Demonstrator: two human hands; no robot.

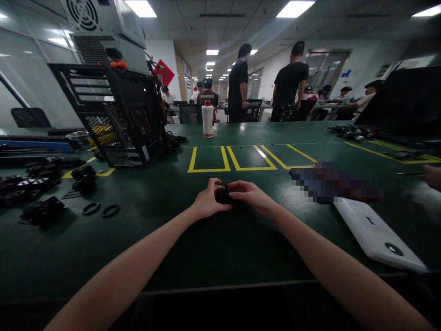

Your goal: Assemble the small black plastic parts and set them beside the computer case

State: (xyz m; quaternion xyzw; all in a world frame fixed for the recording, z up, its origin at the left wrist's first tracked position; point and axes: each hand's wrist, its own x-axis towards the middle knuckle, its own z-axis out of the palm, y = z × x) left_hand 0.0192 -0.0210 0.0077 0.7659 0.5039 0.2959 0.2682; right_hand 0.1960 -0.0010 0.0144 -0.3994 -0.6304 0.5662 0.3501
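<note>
Between my two hands, just above the green table, is a small dark rounded object whose exact kind I cannot make out. My left hand curls around its left side, thumb below and fingers above. From the right, the fingertips of my right hand press against it, thumb and forefinger close together. Much of the object is hidden behind the fingers. To the left on the table lie two black rings side by side, with a black blocky part farther left.
An open black computer case stands at left, with a metal case above it. A white cup stands farther back. Yellow tape outlines mark the table. A white phone-shaped device lies at right, near another person's hand.
</note>
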